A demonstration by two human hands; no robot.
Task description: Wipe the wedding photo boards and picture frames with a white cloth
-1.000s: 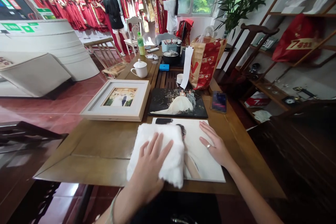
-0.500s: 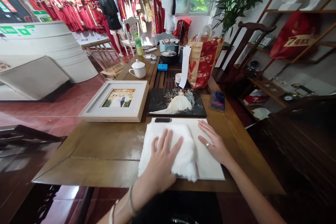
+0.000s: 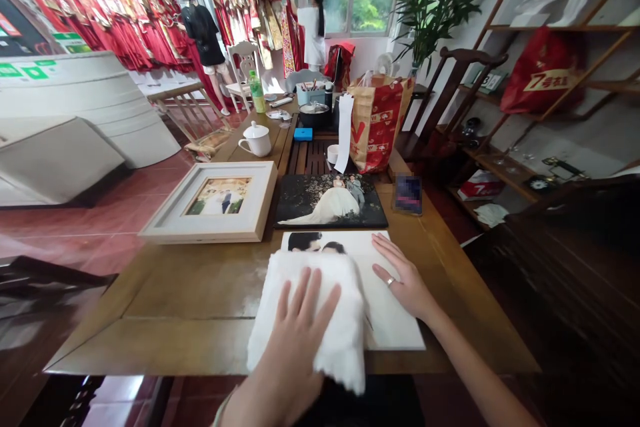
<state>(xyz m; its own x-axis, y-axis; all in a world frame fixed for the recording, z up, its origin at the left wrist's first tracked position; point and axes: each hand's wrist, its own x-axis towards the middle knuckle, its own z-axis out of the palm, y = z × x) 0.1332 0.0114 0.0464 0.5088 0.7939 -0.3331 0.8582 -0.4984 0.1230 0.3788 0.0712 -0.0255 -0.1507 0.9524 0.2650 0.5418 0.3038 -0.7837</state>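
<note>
A white fluffy cloth (image 3: 330, 320) lies over a pale photo panel (image 3: 395, 327) at the table's near edge. My left hand (image 3: 295, 340) rests flat on the cloth with its fingers spread. My right hand (image 3: 405, 280), with a ring on it, lies on the panel's right side, fingers stretched out. Two dark-haired heads show at the panel's top; the cloth hides most of the rest. Just beyond lies a dark wedding photo panel (image 3: 330, 203). To its left is a white framed photo (image 3: 215, 197), lying face up.
On the wooden table (image 3: 190, 320) stand a lidded white mug (image 3: 257, 140), a green bottle (image 3: 257, 93), a paper bag (image 3: 377, 123) and a phone-like device (image 3: 407, 195). Shelves (image 3: 515, 173) are at the right. Two people stand near hanging red garments (image 3: 115, 20).
My left hand and the cloth have slid toward me, uncovering more of the printed heads at the panel's top. My right hand stays on the panel. The view has shifted slightly.
</note>
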